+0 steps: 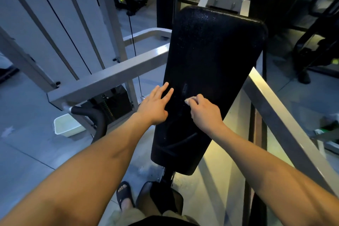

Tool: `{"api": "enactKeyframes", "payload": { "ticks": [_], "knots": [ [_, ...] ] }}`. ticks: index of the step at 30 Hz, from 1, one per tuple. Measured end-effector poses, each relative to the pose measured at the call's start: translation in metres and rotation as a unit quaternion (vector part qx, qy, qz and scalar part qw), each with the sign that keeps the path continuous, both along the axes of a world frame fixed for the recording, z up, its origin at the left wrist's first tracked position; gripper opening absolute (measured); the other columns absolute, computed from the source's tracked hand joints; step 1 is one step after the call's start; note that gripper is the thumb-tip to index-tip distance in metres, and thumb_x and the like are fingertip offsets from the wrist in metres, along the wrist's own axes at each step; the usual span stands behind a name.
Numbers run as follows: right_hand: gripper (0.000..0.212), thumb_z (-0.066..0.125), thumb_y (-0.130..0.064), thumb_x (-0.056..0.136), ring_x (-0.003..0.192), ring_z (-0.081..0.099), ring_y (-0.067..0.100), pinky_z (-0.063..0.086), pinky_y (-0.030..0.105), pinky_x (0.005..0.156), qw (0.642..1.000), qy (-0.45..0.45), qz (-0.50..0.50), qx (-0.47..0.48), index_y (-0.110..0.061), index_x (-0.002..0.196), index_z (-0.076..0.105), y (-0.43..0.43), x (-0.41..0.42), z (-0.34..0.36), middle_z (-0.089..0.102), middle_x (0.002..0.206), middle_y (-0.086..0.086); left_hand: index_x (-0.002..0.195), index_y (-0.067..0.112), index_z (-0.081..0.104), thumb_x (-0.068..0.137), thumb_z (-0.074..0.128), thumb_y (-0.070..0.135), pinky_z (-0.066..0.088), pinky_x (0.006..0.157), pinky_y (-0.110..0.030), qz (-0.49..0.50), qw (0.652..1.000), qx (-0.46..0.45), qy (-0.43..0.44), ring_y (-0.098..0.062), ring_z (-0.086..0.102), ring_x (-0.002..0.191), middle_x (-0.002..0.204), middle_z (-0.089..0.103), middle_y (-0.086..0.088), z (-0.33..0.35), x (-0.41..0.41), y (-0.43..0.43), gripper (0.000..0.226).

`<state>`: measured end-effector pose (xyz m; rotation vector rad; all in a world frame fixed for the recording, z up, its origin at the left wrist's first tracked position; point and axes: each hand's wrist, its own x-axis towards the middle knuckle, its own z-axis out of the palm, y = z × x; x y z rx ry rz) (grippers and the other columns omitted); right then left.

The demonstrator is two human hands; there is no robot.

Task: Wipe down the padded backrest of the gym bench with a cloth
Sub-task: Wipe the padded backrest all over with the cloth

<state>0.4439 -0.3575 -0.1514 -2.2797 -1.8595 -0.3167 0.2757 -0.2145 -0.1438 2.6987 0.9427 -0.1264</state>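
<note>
Fingers [197,100] of the right hand [206,113] are curling tight round a small pale cloth [189,100], and only a little bit of it is peeking out at the fingertips. The hand is pressing the cloth down on the black padded backrest [211,57], a bit below its middle. Fingers [166,90] of the left hand [155,105] are lying straight and spread out, holding nothing. They are resting flat on the left edge of the backrest, near the hand with the cloth. Both bare arms are reaching forward from the bottom of the view. The backrest is stretching away from the person, with tiny pale specks showing near its top. Grey metal bars [110,76] are running along both sides of it. Thin black cables [62,24] are running down on the left. A white tub [67,124] is sitting on the floor [27,143] to the left, near a black curved handle [91,113]. Down low, a foot in a black sandal [123,193] is standing on the floor beside the bottom of the bench.
</note>
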Motion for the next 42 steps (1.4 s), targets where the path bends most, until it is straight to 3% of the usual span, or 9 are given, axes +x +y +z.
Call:
{"api": "enactKeyframes", "payload": {
  "ticks": [3,8,14,18,22,27,32,38,42],
  "knots": [
    [0.026,0.057,-0.016,0.094,0.081,0.064,0.031,0.047,0.036,0.045,0.996,-0.010,0.007,0.089,-0.020,0.118,0.067,0.015,0.009,0.043,0.058,0.105,0.008,0.160,0.035,-0.005,0.091,0.054,0.021,0.028,0.120,-0.045,-0.009,1.000,-0.004,0.004,-0.022,-0.008,0.154,0.164,-0.023,0.012,0.002,-0.001,0.004,0.092],
    [0.029,0.054,-0.010,0.098,0.080,0.064,0.032,0.041,0.031,0.046,0.984,-0.041,-0.038,0.166,-0.011,0.125,0.065,0.054,0.021,0.075,0.060,0.112,0.011,0.159,0.035,-0.007,0.089,0.054,0.018,0.041,0.111,-0.039,-0.002,1.000,-0.022,-0.015,-0.023,0.002,0.154,0.161,-0.028,0.015,-0.004,0.000,-0.002,0.095],
    [0.038,0.064,-0.009,0.096,0.088,0.067,0.030,0.051,0.036,0.049,0.995,-0.063,0.030,0.071,-0.009,0.134,0.061,0.025,0.000,-0.010,0.063,0.117,0.010,0.160,0.033,-0.003,0.089,0.058,0.021,0.038,0.113,-0.041,-0.009,1.000,0.012,-0.014,-0.024,0.007,0.153,0.164,-0.024,0.011,-0.007,0.000,0.002,0.095],
    [0.031,0.064,-0.012,0.096,0.087,0.068,0.030,0.049,0.035,0.045,0.997,-0.040,0.055,-0.034,-0.011,0.127,0.065,0.013,-0.001,-0.014,0.063,0.115,0.010,0.159,0.035,-0.005,0.090,0.058,0.024,0.036,0.115,-0.042,-0.008,1.000,0.016,0.000,-0.024,0.010,0.152,0.163,-0.025,0.012,-0.006,0.000,0.003,0.094],
    [0.030,0.055,-0.014,0.095,0.087,0.065,0.030,0.048,0.035,0.045,0.996,-0.019,0.058,0.068,-0.017,0.123,0.065,0.032,0.009,0.051,0.059,0.113,0.008,0.159,0.037,-0.006,0.090,0.055,0.023,0.033,0.117,-0.044,-0.012,1.000,-0.001,0.003,-0.025,0.010,0.152,0.163,-0.025,0.013,-0.005,0.000,0.006,0.094],
    [0.030,0.051,-0.012,0.098,0.089,0.062,0.029,0.050,0.036,0.046,0.982,-0.069,-0.005,0.177,-0.018,0.124,0.064,0.077,0.021,0.097,0.061,0.113,0.007,0.159,0.036,-0.006,0.088,0.055,0.019,0.037,0.114,-0.040,-0.004,1.000,-0.004,0.004,-0.024,0.012,0.151,0.163,-0.024,0.013,-0.004,0.001,0.003,0.095],
    [0.033,0.050,-0.011,0.098,0.097,0.065,0.026,0.050,0.035,0.052,0.987,-0.117,0.054,0.101,-0.014,0.128,0.063,0.053,0.003,0.017,0.063,0.121,0.006,0.159,0.035,-0.003,0.089,0.056,0.023,0.028,0.120,-0.048,-0.017,0.999,0.024,0.021,-0.025,-0.001,0.154,0.164,-0.023,0.011,-0.007,-0.001,0.008,0.092],
    [0.024,0.069,-0.012,0.090,0.088,0.068,0.027,0.049,0.033,0.046,0.992,-0.071,0.097,-0.049,-0.013,0.114,0.071,-0.002,-0.001,-0.037,0.065,0.109,0.008,0.159,0.036,-0.005,0.092,0.052,0.026,0.022,0.122,-0.048,-0.020,0.998,0.021,0.048,-0.027,-0.004,0.154,0.164,-0.025,0.010,-0.006,-0.001,0.011,0.089],
    [0.026,0.055,-0.016,0.095,0.089,0.063,0.026,0.049,0.036,0.045,0.995,-0.040,0.072,0.062,-0.021,0.118,0.067,0.025,0.001,0.037,0.059,0.108,0.004,0.159,0.036,-0.005,0.091,0.054,0.025,0.025,0.121,-0.048,-0.016,0.999,0.017,0.043,-0.026,0.001,0.154,0.162,-0.027,0.012,-0.006,-0.001,0.010,0.091]
  ]
}}
